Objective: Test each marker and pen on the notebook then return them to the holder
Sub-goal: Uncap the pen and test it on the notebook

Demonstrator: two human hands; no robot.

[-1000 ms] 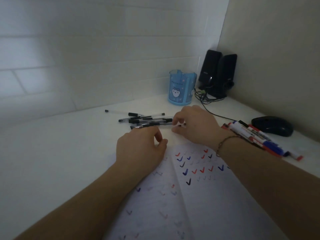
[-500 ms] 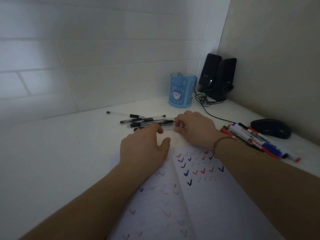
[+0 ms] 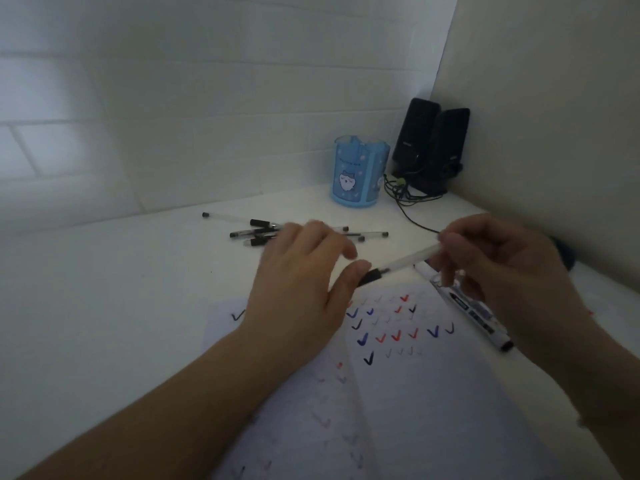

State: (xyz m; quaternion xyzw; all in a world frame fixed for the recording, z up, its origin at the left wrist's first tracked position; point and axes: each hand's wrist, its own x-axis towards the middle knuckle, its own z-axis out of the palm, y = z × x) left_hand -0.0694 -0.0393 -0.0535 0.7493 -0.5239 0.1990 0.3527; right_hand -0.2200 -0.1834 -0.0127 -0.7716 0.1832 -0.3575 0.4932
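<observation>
A: Item one, the pen (image 3: 403,266)?
B: Clear barrel, black cap. Right hand (image 3: 498,268) pinches the barrel end, raised above the notebook (image 3: 433,393); left hand (image 3: 304,282) has its thumb at the cap, likely to pull it off for testing. Whether the left actually grips the cap, I cannot tell.
A: Item two, the holder (image 3: 358,174)?
B: Blue, beyond the notebook, against the wall, apparently awaiting returns.
A: Remainder?
B: Loose pens (image 3: 263,233) between notebook and holder; a marker (image 3: 474,313) at the notebook's right edge.
</observation>
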